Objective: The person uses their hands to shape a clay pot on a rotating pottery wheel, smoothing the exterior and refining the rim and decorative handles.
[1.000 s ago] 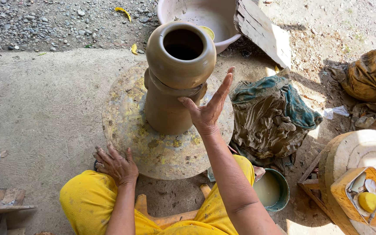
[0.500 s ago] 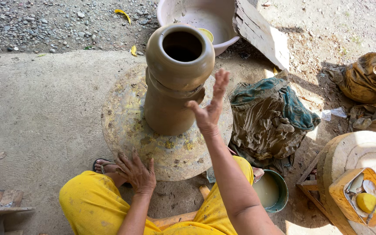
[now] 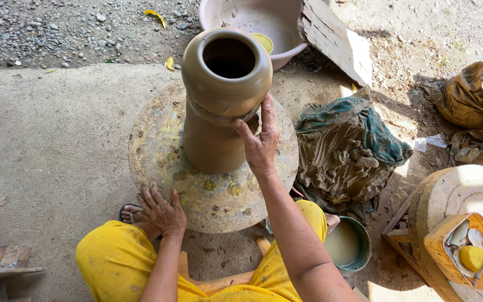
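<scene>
You are pressing your right hand (image 3: 261, 142) flat against the neck of the tall clay pot (image 3: 225, 95), fingers spread and open, touching the groove where the round top meets the lower body. The pot is standing upright in the middle of the round wheel (image 3: 197, 190). Your left hand (image 3: 163, 211) is resting open on the wheel's near edge, gripping nothing. A muddy cloth (image 3: 347, 148) is lying just right of the wheel, and a small bucket (image 3: 349, 245) is sitting near your knee.

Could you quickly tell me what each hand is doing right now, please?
Left hand: open, fingers spread, resting on the edge of the round wheel.
Right hand: open, palm against the clay pot, holding nothing.
</scene>
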